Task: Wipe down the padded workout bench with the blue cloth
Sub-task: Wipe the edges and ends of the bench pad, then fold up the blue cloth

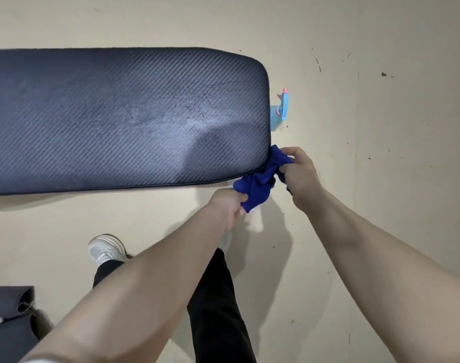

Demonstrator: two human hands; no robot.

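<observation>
Both hands clamped on blue cloth (260, 179), bunched at near right corner of padded workout bench (124, 119), touching its edge. Left hand (230, 205) pinching lower end, fingers curled; right hand (298, 171) gripping upper end. Spray bottle (280, 107) on floor (381, 153) just beyond bench end.

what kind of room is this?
Probably a home gym or bare workout room: a padded bench with woven-look black cover, a plain scuffed floor, and a spray bottle standing beside the bench end.
</observation>
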